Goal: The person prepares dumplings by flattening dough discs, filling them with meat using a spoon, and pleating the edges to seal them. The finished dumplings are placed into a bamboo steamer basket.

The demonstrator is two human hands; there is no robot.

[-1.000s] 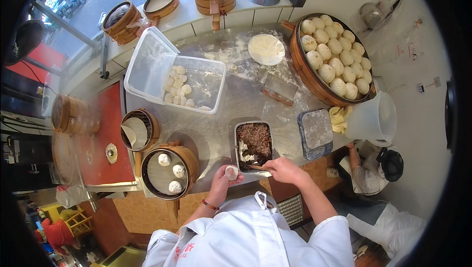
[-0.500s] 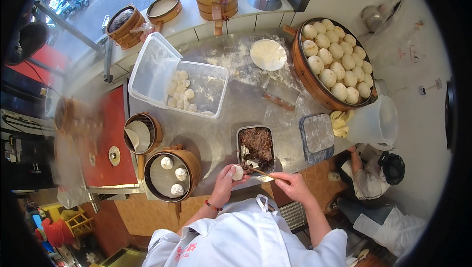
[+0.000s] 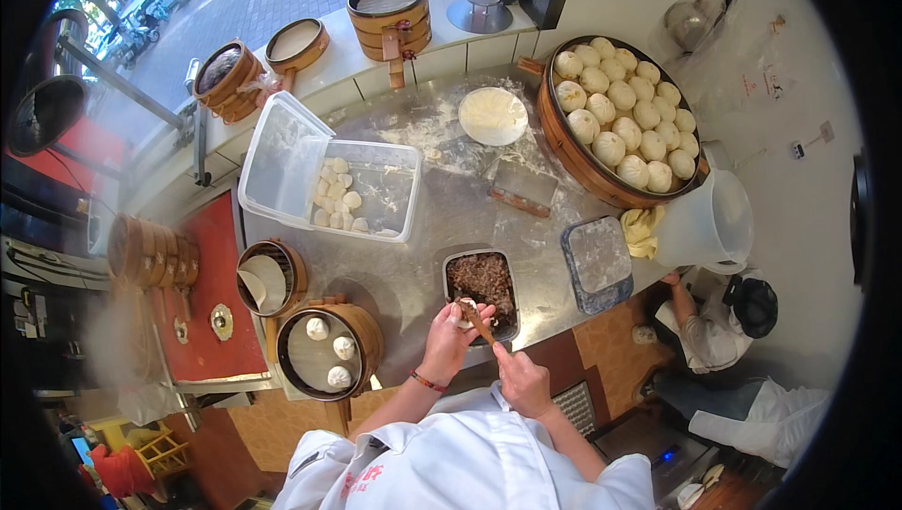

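My left hand (image 3: 449, 339) cups a small round dough wrapper (image 3: 466, 319) in its palm, with brown filling on it. In my right hand (image 3: 522, 380), closed round the handle, is a wooden spatula (image 3: 485, 330); its far end presses filling onto the wrapper. Both hands are at the near edge of a metal tray (image 3: 514, 330) of dark brown, chopped filling (image 3: 482, 280). Left of my hands, a round bamboo steamer (image 3: 374, 341) holds three pleated buns (image 3: 344, 348). The fingers of my left hand partly cover the wrapper.
A clear plastic box (image 3: 413, 200) with dough discs stands beyond the tray. At the far right is a large steamer (image 3: 554, 139) full of buns. A floury scale (image 3: 598, 266), a scraper (image 3: 520, 200) and a flour bowl (image 3: 493, 116) lie nearer. Two people (image 3: 719, 332) are at the right.
The spatula has moved from the filling tray to the wrapper, bringing filling onto it. My right hand has come lower and left, closer to my left hand. The view has shifted slightly.
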